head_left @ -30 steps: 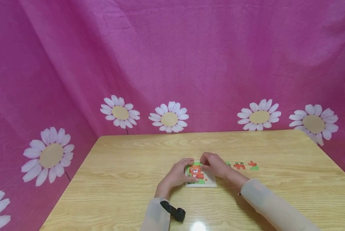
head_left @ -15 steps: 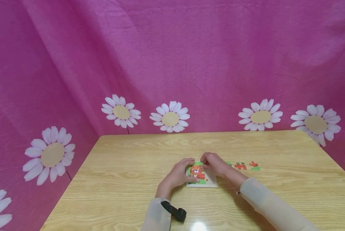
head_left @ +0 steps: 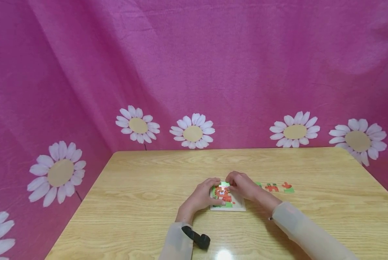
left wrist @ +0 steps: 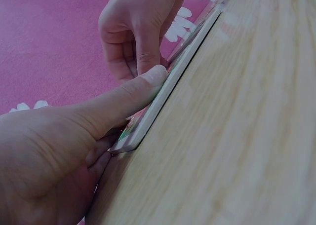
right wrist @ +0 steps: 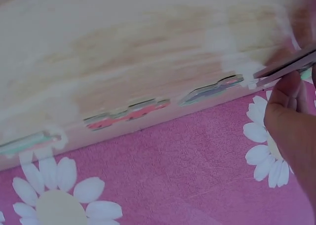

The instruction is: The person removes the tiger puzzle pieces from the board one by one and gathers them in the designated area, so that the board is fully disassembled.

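- We see a screened-off nook, but whether it belongs to a home or a studio we cannot tell.
- A magenta curtain (head_left: 194, 65), folded in places and printed with white daisies (head_left: 192, 133), lines the far and left sides.
- We find a wood-grain desk (head_left: 142, 202) against it, catching bright glare.

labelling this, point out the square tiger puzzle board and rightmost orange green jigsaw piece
Square white tiger puzzle board (head_left: 240, 204), head view, bare lower corner
Rightmost orange and green jigsaw piece (head_left: 289, 189), head view, green lower part
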Demonstrator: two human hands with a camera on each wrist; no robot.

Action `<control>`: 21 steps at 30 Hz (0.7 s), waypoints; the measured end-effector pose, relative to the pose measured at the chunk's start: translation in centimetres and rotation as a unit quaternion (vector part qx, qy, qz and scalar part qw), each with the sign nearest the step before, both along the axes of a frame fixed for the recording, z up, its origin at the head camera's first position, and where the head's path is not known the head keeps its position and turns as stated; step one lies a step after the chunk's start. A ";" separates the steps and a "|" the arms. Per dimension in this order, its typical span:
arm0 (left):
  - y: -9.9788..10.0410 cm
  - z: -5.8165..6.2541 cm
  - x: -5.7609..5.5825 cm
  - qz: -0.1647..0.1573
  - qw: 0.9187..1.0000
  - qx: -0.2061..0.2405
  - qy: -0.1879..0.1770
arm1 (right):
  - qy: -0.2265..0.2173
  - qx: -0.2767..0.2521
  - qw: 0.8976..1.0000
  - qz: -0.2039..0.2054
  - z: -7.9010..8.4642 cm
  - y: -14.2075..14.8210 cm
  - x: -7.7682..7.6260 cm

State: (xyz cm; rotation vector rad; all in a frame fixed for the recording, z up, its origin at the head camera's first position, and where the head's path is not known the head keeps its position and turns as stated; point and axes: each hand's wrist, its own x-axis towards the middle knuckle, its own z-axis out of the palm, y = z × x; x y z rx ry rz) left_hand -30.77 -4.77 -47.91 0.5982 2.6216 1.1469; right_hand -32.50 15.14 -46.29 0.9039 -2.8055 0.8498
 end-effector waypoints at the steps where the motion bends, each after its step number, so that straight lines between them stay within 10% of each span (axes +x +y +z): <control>1: 0.0 0.0 0.0 -0.001 1.000 0.001 0.000 | 0.006 -0.002 1.000 0.000 -0.1 0.1 0.0; 21: -0.2 0.1 -0.1 -0.010 1.000 -0.003 0.003 | 0.020 -0.033 0.999 0.005 -0.1 0.8 0.1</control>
